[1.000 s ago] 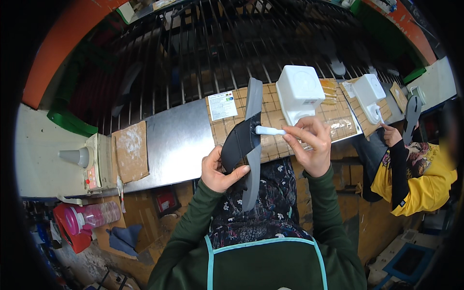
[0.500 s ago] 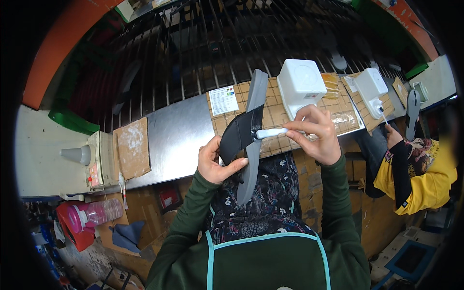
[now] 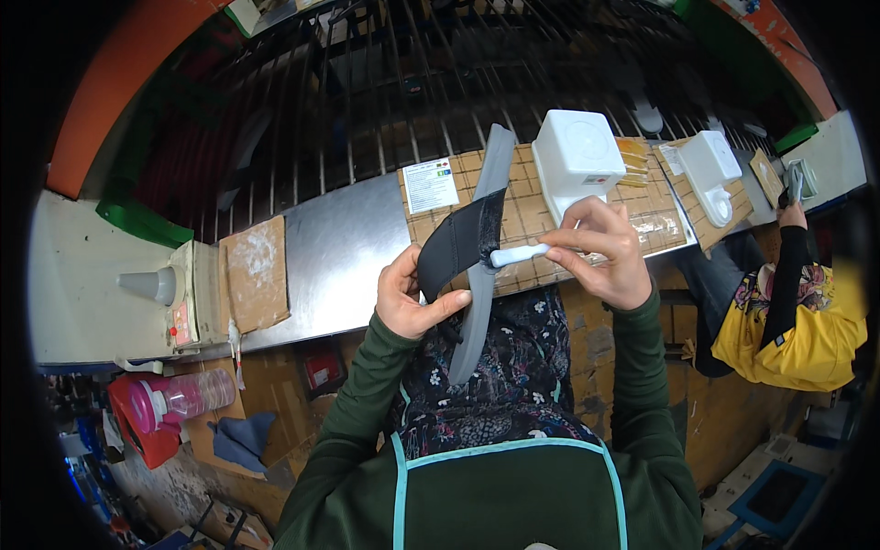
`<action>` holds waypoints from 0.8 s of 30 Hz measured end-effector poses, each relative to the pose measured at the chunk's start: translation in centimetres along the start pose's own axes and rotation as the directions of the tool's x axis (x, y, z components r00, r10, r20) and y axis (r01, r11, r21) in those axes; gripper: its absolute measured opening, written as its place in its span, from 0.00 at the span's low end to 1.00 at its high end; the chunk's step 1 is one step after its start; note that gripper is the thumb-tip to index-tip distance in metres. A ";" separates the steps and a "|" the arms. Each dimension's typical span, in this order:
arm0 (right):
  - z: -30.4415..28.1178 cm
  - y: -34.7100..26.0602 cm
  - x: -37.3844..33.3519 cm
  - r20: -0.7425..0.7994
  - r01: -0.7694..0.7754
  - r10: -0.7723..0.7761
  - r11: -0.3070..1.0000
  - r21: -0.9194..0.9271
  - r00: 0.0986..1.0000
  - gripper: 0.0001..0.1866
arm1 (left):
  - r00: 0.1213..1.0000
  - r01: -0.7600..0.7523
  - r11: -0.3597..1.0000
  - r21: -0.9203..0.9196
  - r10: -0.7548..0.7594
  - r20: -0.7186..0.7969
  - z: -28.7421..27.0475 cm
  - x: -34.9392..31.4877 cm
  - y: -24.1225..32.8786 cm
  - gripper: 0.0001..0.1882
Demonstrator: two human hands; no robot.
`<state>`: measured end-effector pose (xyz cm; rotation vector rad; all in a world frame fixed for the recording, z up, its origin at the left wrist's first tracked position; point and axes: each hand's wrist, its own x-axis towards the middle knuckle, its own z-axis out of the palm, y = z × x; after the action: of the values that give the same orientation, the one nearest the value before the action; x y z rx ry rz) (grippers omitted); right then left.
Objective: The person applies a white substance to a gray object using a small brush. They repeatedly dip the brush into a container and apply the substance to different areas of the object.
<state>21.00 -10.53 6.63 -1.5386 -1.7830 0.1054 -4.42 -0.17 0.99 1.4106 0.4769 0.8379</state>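
Note:
My left hand (image 3: 410,298) grips a sandal by its wide black strap (image 3: 456,246), fingers behind the strap and thumb toward the grey sole (image 3: 495,170). The sandal is held on edge, its long side running away from me above the bench front. Between the fingertips of my right hand (image 3: 603,252) is a brush with a white handle (image 3: 520,255). The brush tip meets the strap edge by the sole; its bristles are hidden. Just beyond my right hand stands a white plastic dispenser (image 3: 579,151) on cardboard.
A metal bench (image 3: 344,266) carries a label sheet (image 3: 431,186) and a stained cardboard piece (image 3: 254,280). Dark rollers lie behind it. Right of me, a co-worker in a yellow top (image 3: 797,321) holds a sandal beside a second dispenser (image 3: 708,170). A pink-lidded bottle (image 3: 188,401) is at lower left.
The brush tip has shifted slightly along the strap edge, and the sandal has turned a little. The co-worker's hand has moved away from the second dispenser toward the far right.

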 end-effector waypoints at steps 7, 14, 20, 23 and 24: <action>-0.5 -0.1 0.3 0.012 0.052 -0.052 0.998 -0.038 0.999 0.08 | 1.000 0.023 0.999 -0.037 -0.023 0.010 0.1 0.0 0.0 0.22; -0.3 0.0 0.1 0.004 0.046 -0.046 0.999 0.011 0.999 0.08 | 1.000 0.010 0.995 -0.101 -0.007 0.031 0.1 0.3 -0.1 0.22; -0.1 -0.1 0.0 -0.013 0.045 -0.045 0.998 0.035 0.999 0.08 | 1.000 -0.009 0.985 -0.173 0.010 0.001 0.6 0.4 0.0 0.21; 0.0 -0.2 -0.1 -0.019 0.042 -0.041 0.998 0.041 0.999 0.09 | 0.999 -0.038 0.979 -0.198 0.033 -0.028 0.7 0.7 -0.3 0.21; 0.1 -0.2 -0.2 -0.018 0.039 -0.039 0.998 0.042 0.999 0.09 | 0.998 -0.054 0.977 -0.206 0.047 -0.038 0.6 0.8 -0.5 0.20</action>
<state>20.78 -10.72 6.59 -1.4700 -1.7853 0.1097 -3.34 0.00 0.75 1.2227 0.3691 0.9262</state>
